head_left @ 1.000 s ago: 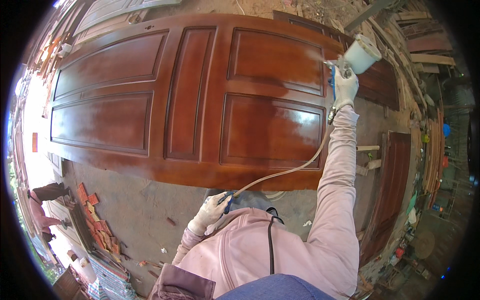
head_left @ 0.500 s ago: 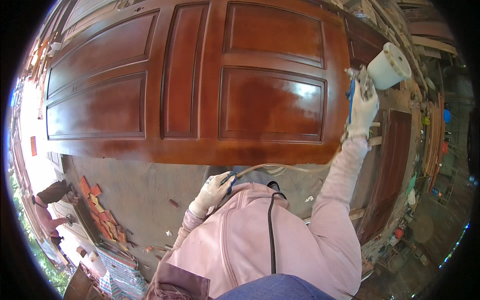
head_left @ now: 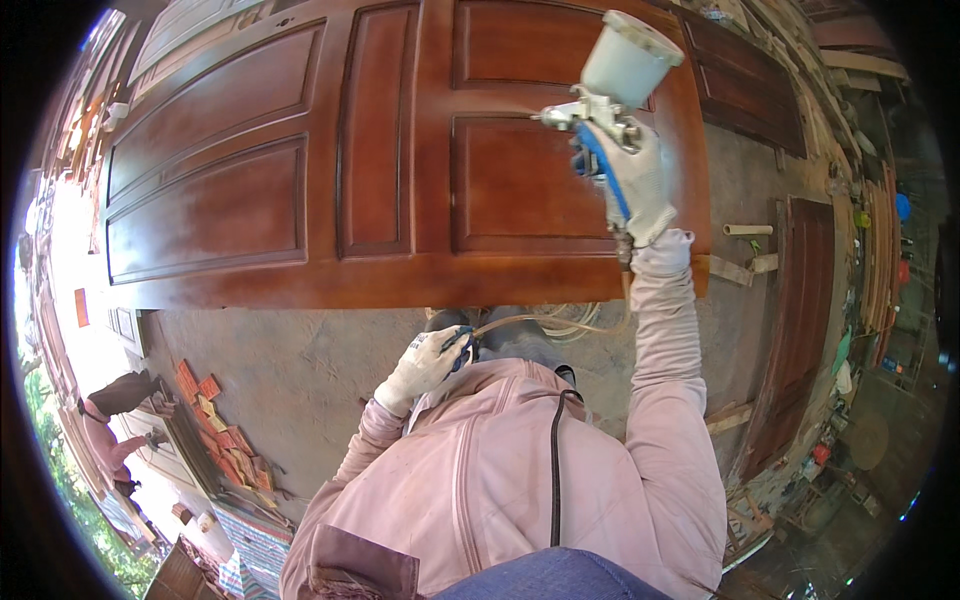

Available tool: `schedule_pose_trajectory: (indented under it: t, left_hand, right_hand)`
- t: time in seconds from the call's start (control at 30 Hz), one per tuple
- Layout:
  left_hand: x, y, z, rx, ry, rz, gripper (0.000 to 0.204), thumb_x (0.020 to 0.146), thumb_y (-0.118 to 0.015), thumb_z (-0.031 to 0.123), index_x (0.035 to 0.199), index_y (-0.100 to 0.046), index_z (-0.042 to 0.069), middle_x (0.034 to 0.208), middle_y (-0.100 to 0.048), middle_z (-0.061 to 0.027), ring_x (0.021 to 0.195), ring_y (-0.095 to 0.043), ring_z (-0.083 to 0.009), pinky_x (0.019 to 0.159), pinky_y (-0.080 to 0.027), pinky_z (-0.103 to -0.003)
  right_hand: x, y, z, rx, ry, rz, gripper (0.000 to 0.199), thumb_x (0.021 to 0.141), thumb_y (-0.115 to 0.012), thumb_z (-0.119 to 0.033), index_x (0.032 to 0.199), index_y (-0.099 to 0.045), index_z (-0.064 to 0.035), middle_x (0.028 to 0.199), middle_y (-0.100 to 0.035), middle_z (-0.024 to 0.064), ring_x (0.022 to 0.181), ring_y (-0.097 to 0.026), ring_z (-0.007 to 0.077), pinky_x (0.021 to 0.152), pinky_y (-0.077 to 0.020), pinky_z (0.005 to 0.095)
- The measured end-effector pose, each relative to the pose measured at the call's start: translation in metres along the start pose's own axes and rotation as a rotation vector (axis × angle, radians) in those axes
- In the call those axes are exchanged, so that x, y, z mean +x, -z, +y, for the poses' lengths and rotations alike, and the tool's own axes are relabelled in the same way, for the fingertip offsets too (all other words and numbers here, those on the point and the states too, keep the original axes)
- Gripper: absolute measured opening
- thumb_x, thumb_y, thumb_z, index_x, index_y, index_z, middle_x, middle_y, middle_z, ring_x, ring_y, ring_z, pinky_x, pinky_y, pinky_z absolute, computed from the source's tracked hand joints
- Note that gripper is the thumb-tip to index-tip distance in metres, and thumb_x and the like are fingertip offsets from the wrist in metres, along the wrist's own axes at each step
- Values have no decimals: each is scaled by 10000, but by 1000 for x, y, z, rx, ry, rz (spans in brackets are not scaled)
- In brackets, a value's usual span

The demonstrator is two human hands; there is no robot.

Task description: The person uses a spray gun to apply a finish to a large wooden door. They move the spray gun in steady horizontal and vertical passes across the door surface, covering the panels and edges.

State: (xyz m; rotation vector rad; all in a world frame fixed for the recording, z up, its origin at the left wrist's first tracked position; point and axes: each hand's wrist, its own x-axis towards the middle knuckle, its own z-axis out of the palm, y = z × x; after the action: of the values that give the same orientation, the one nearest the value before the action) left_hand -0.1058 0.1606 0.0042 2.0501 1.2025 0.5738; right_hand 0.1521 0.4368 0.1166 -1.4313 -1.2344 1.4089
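A large reddish-brown panelled wooden door [head_left: 300,190] lies flat in front of me, glossy with wet finish. My right hand [head_left: 635,180], in a white glove, grips a spray gun [head_left: 600,110] with a pale cup on top and a blue handle. Its nozzle points left over the door's right-hand panels, and a faint mist shows at the tip. A clear hose [head_left: 540,322] runs from the gun's base down to my left hand [head_left: 425,365], also gloved, which holds the hose near my chest. I wear a pink long-sleeved top.
Bare concrete floor [head_left: 300,370] lies below the door. Another dark door [head_left: 800,330] leans at the right, with a short pale pipe [head_left: 748,230] beside it. Orange tiles [head_left: 205,395] and wood pieces are piled at lower left. A cluttered workshop fills the right edge.
My right hand has swung the spray gun leftward from the door's right edge to over its right-hand panels. My view has shifted closer to the door. The left hand stays on the hose.
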Motion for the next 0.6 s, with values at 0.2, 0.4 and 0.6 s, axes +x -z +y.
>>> schedule_pose_trajectory:
  t: [0.2,0.4,0.6]
  left_hand:
    - [-2,-6,12,-284,182,-32,269,942,-604,146,1116,-629,-57,940,-675,-199,848,-665,-341,733,-525,-400]
    - [11,-16,28,-272,144,-48,257,920,-630,148,1111,-660,-21,1059,-653,-204,878,-650,-362,769,-531,-414]
    - [16,-11,31,-344,234,-113,258,928,-630,170,1087,-661,-30,1066,-652,-213,870,-649,-365,765,-534,-424]
  right_hand:
    - [-9,82,7,-132,195,182,158,921,-664,-120,1016,-701,0,810,-697,33,627,-635,85,538,-492,231]
    - [-25,166,9,-314,178,484,226,907,-682,-156,1031,-687,32,826,-697,50,636,-637,86,570,-512,253]
    - [-51,179,9,-683,88,774,382,868,-720,-280,1030,-675,64,831,-690,100,683,-648,193,665,-516,332]
